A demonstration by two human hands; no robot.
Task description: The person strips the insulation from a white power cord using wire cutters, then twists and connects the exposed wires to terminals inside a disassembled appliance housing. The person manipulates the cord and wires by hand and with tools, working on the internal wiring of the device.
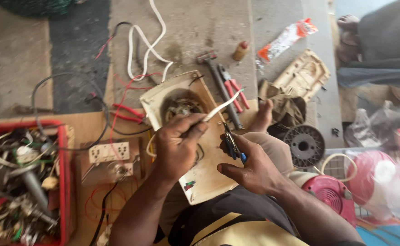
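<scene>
a person sits over a repair job, knees up, a cream appliance housing [195, 150] tilted across the lap; the left hand [177, 146] rests on the housing's face, thumb and forefinger pinched tight on a flat white cable [222, 105] that runs up and to the right from the fingertips; the right hand [254, 166], just beside it, is closed round the blue handles of a small pair of pliers or cutters [231, 142], the tool's dark tip pointing up toward the cable; whether the tip touches the cable cannot be told; under the left fingers the round opening of the housing shows a tangle of windings; to the left, on a wooden board, lies a white socket plate [109, 151] with red wires looped about it, and past that a red crate [64, 182] heaped with plugs, tools and scrap parts; to the right, near the right forearm, sits a pink fan motor casing [329, 193], and above it a dark ribbed spool [305, 146]; farther off on the concrete floor lie red-handled pliers [234, 91], a hammer [218, 79] and a loose white cord [147, 45]; a second cream cover [304, 75] lies at the upper right.
</scene>
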